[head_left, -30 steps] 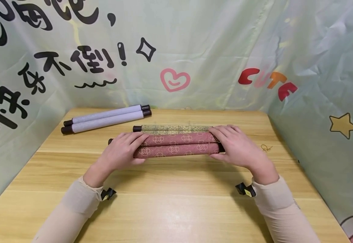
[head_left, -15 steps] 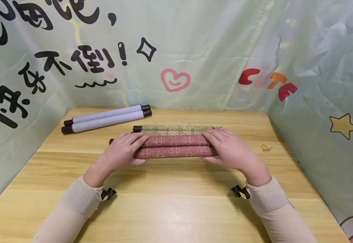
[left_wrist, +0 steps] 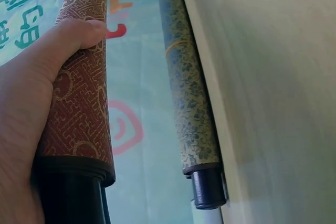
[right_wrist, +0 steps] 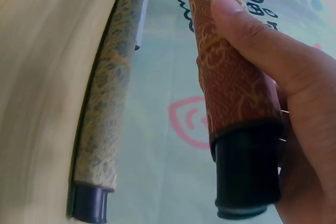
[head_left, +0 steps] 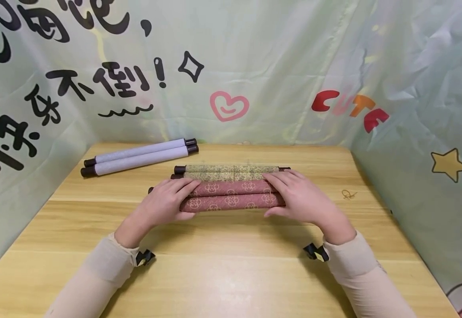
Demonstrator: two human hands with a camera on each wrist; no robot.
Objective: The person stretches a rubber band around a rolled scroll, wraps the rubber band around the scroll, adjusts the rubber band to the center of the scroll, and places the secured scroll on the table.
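Both my hands grip a double-rolled red scroll (head_left: 231, 202) with a gold flower pattern and black end knobs. Around its left end curls my left hand (head_left: 165, 201), the thumb along the near side. My right hand (head_left: 300, 194) holds the other end the same way. In both wrist views the red scroll is raised apart from the wooden table. A thin band circles it near the right hand. Just behind it on the table lies a yellow-green patterned scroll (head_left: 231, 171), tied with a thin band and partly covered by the red one in the head view.
At the back left, a pale lilac double-rolled scroll (head_left: 141, 157) with black knobs lies slantwise on the wooden table (head_left: 231, 274). A small loop of brownish string (head_left: 348, 194) lies to the right. Printed cloth (head_left: 278, 57) hangs along the back and sides.
My right hand has slid left along the red scroll, from its end further onto the cloth. The red scroll and left hand have shifted slightly right and nearer, uncovering more of the yellow-green scroll.
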